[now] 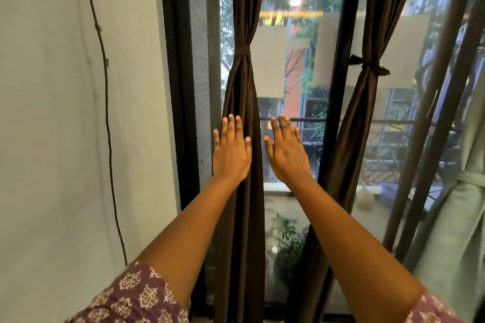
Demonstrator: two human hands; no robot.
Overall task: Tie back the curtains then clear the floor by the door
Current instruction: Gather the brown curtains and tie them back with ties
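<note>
— What's nearest?

— Two bare forearms rising from 6 o'clock, with purple patterned sleeves [136,296] at the bottom corners. Both hands are flat, fingers straight, gripping nothing.

— Where are they?

— The left hand [232,151] lies against the left brown curtain [242,102], below its tie. The right hand [286,152] is just beside it toward 3 o'clock, spread in front of the window glass [294,217]; whether it touches the pane I cannot tell. The hands are apart.

— And the curtains?

— The left one hangs at 12 o'clock, cinched by a brown band [242,50]. The right brown curtain [367,102], toward 2 o'clock, is bound with a knotted tie [370,65]. At 3 o'clock a pale green curtain [459,231] is also tied.

— Farther off?

— A black cable [106,102] runs down the wall at 9 o'clock. Trees and buildings show through the glass.
</note>
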